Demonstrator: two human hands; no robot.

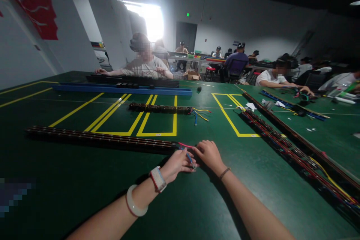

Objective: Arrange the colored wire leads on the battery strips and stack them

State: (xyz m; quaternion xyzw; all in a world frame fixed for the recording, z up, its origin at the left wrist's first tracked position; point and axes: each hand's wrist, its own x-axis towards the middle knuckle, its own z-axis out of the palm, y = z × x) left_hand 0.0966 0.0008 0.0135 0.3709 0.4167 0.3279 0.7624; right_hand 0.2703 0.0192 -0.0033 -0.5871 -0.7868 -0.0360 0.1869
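Note:
A long dark strip with several ridged rows (101,138) lies across the table, with coloured wires leaving its right end. At that end, the fingers of my left hand (176,165) are around a blue wire (190,157), which crosses them and ends in a metal lug. My thumb seems to press on this wire, though the contact is small. Just to the right, my right hand (209,153) has its thumb and forefinger pinched at the tip of a red wire (185,145). Its other fingers are curled.
A shorter similar strip (160,108) with yellow and blue leads lies beyond, over yellow tape outlines. Long wired assemblies (287,150) run along the right side. A blue rail (123,89) stands farther back, before a seated person (146,63). Another person works at right.

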